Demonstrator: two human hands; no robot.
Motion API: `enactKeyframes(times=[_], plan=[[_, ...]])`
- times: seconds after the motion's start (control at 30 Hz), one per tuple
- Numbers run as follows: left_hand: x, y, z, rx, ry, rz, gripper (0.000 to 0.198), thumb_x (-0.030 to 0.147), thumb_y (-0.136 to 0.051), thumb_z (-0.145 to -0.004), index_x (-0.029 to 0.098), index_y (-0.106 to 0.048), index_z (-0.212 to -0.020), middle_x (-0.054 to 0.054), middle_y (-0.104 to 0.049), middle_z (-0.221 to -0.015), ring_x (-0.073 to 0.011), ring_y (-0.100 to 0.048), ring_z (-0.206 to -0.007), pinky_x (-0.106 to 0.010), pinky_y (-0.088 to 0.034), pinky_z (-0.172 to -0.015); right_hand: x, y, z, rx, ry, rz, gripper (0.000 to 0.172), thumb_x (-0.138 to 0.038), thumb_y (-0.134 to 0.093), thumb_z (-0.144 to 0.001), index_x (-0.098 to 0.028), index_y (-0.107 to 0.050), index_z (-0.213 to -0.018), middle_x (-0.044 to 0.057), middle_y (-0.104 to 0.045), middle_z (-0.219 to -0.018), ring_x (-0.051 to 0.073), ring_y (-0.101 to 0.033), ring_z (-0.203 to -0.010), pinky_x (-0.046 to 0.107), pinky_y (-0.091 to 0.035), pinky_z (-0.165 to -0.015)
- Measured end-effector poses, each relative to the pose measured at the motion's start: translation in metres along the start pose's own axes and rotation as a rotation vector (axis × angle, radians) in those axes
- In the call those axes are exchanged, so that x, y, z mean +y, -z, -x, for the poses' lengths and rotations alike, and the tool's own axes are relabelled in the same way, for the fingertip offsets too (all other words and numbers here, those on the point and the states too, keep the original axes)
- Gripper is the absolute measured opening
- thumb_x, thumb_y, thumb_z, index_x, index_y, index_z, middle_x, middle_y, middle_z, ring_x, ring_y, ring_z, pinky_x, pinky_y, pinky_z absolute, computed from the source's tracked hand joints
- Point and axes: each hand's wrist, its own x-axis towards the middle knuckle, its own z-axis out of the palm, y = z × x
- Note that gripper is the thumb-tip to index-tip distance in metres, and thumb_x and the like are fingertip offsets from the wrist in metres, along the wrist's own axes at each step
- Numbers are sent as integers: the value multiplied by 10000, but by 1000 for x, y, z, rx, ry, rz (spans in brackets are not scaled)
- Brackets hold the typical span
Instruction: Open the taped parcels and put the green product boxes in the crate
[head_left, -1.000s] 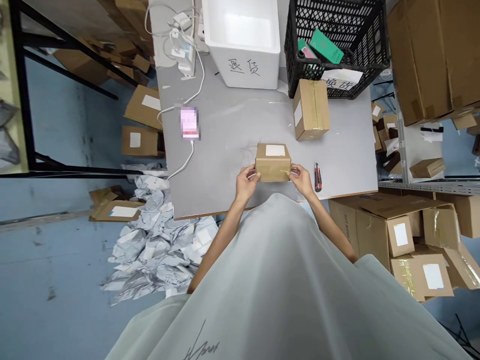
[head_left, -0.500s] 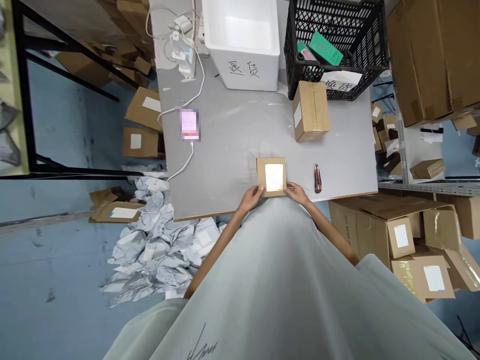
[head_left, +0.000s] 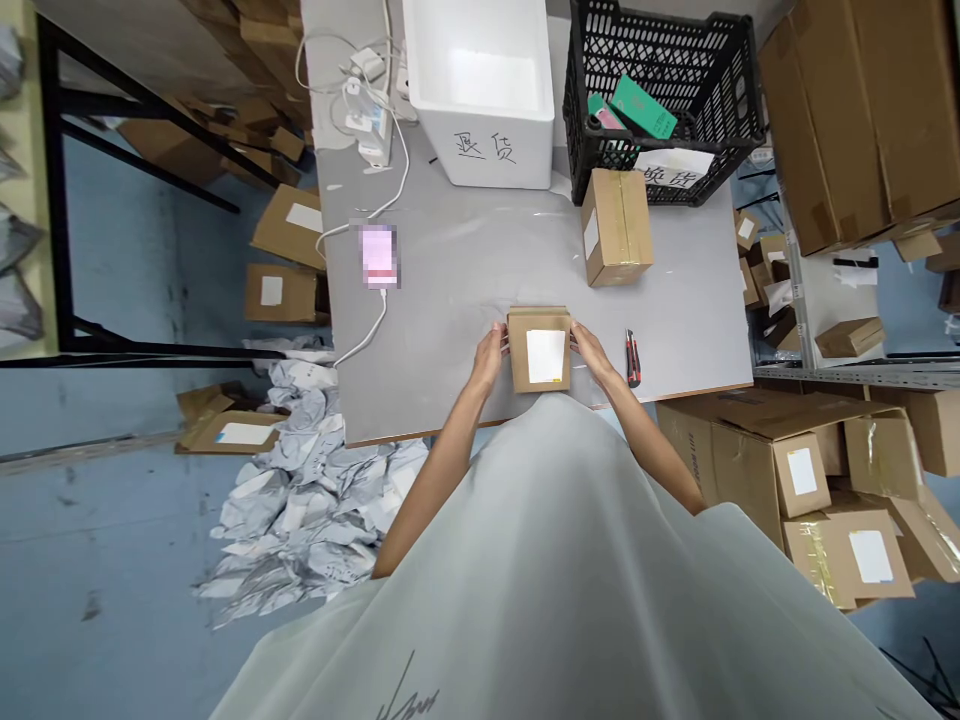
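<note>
A small brown cardboard box with a white label on its upper face is at the near edge of the grey table, close to my body. My left hand grips its left side and my right hand its right side, so the box is held between them. The fingertips are partly hidden behind the box's sides. To the right of my right hand lies a red and black box cutter.
A taped carton stands in front of a black crate. Beside the crate is a white tub. A cabled, blurred-out device lies at left. Grey mailer bags heap on the floor; cartons stand at right.
Both hands have slid forward along the box's sides from its near corners. The box has tipped slightly, and its far edge shows more.
</note>
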Motion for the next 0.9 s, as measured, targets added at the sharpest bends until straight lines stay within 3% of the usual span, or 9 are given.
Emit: enactKeyframes(times=[0.13, 0.27, 0.4, 0.53, 0.73, 0.9], plan=[[6, 12, 24, 20, -65, 39, 783, 808, -559, -1061, 152, -731, -1452, -221, -723, -1545, -349, -679, -1477, -508, -575, -1217, -15, 7, 32, 43, 1, -102, 859, -905, -554, -1012, -268, -701, -1568, 69, -649, -1687, 306, -583, -1594, 491, -478, -1342], [-4, 14, 37, 8, -97, 21, 719, 767, -664, -1019, 179, -756, -1423, -191, -719, -1561, -338, -685, -1468, -502, -596, -1206, -14, 6, 49, 53, 53, -96, 863, -908, -619, -977, -267, -739, -1542, 62, -667, -1670, 323, -566, -1614, 501, -451, -1362], [-19, 13, 35, 36, -95, -87, 615, 589, -860, -909, 202, -780, -1380, -171, -719, -1570, -345, -712, -1427, -531, -570, -1246, -2, 3, 47, 67, 38, -78, 851, -897, -707, -918, -263, -786, -1480, 69, -712, -1618, 345, -596, -1581, 523, -437, -1366], [-24, 18, 28, 29, -106, -141, 546, 461, -888, -890, 201, -788, -1359, -165, -741, -1544, -356, -713, -1428, -553, -552, -1267, 10, 5, 39, 67, 20, -57, 851, -848, -822, -838, -248, -797, -1442, 105, -739, -1575, 366, -658, -1495, 533, -502, -1305], [-20, 19, 22, 11, -92, -141, 557, 476, -907, -864, 203, -772, -1330, -167, -761, -1507, -349, -736, -1382, -548, -580, -1227, 14, 8, 30, 78, 3, -25, 784, -790, -827, -853, -239, -775, -1409, 144, -744, -1534, 351, -698, -1405, 519, -569, -1227], [-13, 18, 21, 53, -88, -227, 580, 593, -871, -896, 194, -765, -1302, -175, -768, -1456, -325, -757, -1293, -491, -615, -1148, 14, 8, 29, 100, -65, -1, 857, -808, -810, -848, -232, -713, -1474, 158, -743, -1476, 320, -735, -1298, 511, -607, -1170]])
